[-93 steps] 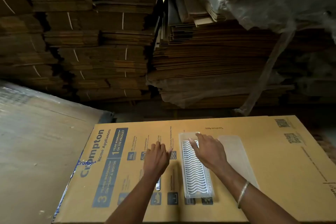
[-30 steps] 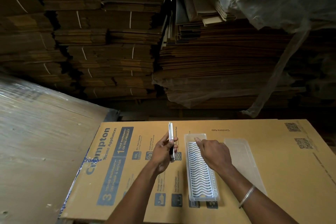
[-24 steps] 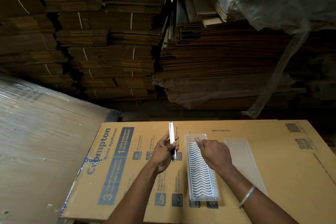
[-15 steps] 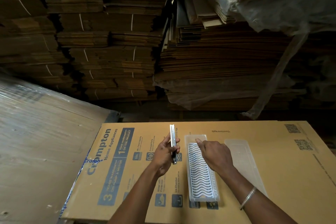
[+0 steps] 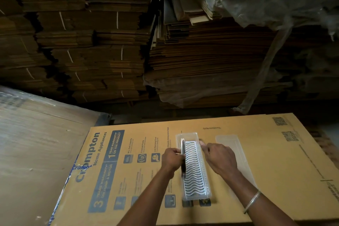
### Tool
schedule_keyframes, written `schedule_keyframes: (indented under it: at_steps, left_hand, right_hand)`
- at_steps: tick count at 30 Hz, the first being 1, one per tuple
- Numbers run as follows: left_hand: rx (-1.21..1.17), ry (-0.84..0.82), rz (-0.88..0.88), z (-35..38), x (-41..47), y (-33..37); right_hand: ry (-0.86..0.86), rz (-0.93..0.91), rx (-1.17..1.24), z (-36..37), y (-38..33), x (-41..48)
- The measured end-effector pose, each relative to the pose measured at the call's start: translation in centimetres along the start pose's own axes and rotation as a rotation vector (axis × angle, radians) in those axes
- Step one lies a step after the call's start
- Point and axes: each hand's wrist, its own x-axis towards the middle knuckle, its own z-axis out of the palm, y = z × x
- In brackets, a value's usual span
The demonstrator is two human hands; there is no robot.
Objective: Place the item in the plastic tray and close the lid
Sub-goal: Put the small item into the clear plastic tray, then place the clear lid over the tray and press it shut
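Note:
A clear plastic tray point(image 5: 187, 136) lies lengthwise on a big printed carton, with a wavy white ribbed insert point(image 5: 194, 170) inside it. My left hand point(image 5: 172, 158) grips a thin, long metallic strip point(image 5: 182, 147), held on edge along the tray's left rim. My right hand point(image 5: 218, 159) rests at the tray's right rim, fingertips touching its edge near the far end. The clear lid point(image 5: 232, 145) lies flat on the carton just right of my right hand, partly hidden by my wrist.
The work surface is a yellow-brown carton point(image 5: 275, 161) with blue print. A film-wrapped cardboard slab point(image 5: 36, 143) sits at the left. Tall stacks of flattened cardboard point(image 5: 201, 51) fill the background beyond the carton's far edge.
My left hand has carried the metallic strip rightward and down, from the air left of the tray to the tray's left rim. My right hand shifted from the insert to the right rim.

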Motion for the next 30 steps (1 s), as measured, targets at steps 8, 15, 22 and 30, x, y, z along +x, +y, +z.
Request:
schedule_keyframes:
  at_steps: [8, 15, 22, 30]
  left_hand:
    - [0.743, -0.108, 0.109, 4.1, 1.1, 0.6]
    - [0.733, -0.076, 0.126, 6.3, 2.0, 0.4]
    - [0.74, -0.048, 0.04, 8.0, 2.1, 0.1]
    - [0.726, 0.026, 0.081, 8.3, 1.7, -0.7]
  right_hand:
    - [-0.03, 0.07, -0.071, 0.8, 3.9, -1.5]
    - [-0.057, 0.114, -0.096, 1.6, 6.3, -2.1]
    - [-0.121, 0.153, -0.109, 2.6, 7.0, -1.4]
    - [-0.15, 0.167, -0.099, 4.4, 7.5, -1.5]
